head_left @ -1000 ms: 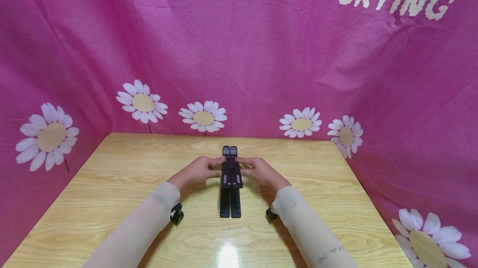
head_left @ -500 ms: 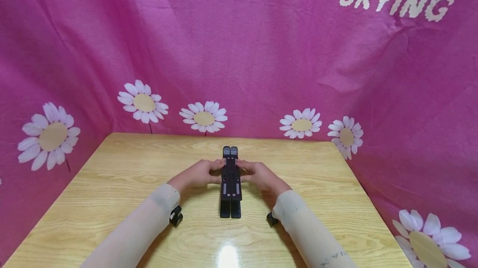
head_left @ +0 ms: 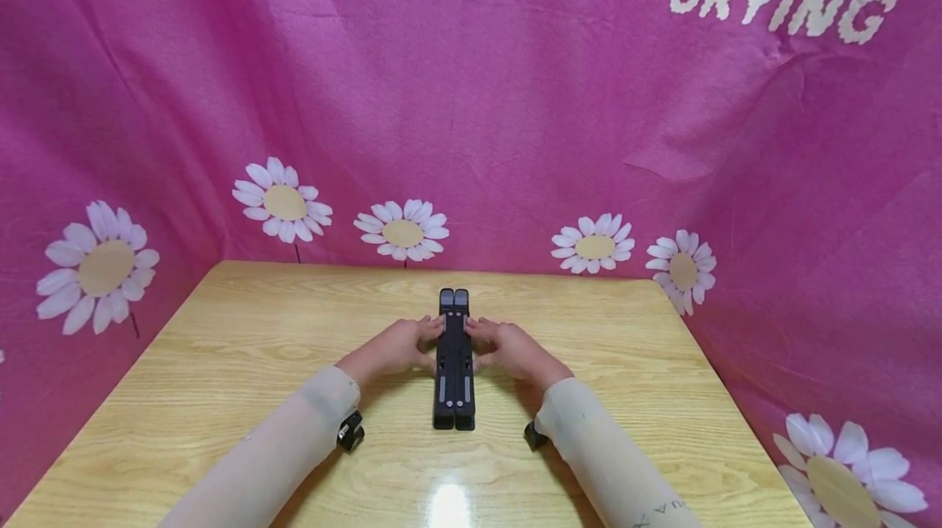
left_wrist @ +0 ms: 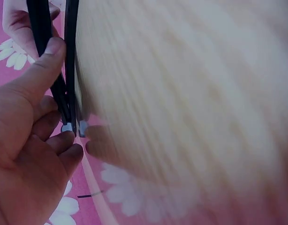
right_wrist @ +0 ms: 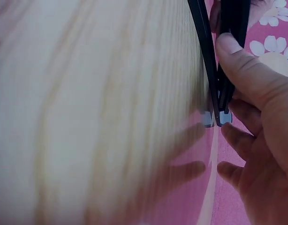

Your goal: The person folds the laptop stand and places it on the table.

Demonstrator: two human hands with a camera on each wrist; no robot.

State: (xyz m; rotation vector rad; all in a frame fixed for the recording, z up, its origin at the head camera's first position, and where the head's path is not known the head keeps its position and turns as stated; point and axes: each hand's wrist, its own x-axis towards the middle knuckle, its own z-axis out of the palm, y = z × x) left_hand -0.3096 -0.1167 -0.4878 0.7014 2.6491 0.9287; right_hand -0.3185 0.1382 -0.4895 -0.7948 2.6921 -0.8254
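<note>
A black folding laptop stand [head_left: 455, 381] lies lengthwise on the table, folded narrow, its near end towards me. My left hand [head_left: 393, 346] holds its left side near the far half. Opposite it, my right hand [head_left: 517, 350] holds the right side. In the left wrist view the left thumb [left_wrist: 54, 49] lies against the upper arm of the stand, with the other fingers bent lower down by the hinge end. The right wrist view has the right thumb [right_wrist: 228, 44] on the upper arm too. A narrow wedge-shaped gap separates upper and lower arms there.
The light wooden table [head_left: 221, 397] reflects a bright spot near its front. A pink cloth [head_left: 471, 119] with white daisies and lettering hangs behind and along both sides. Small black wrist cameras sit under both sleeves, including the left camera [head_left: 350, 431].
The stand's upper part has swung down towards its lower legs, its near end coming towards me and covering most of them. Both hands have sunk slightly with it, keeping hold.
</note>
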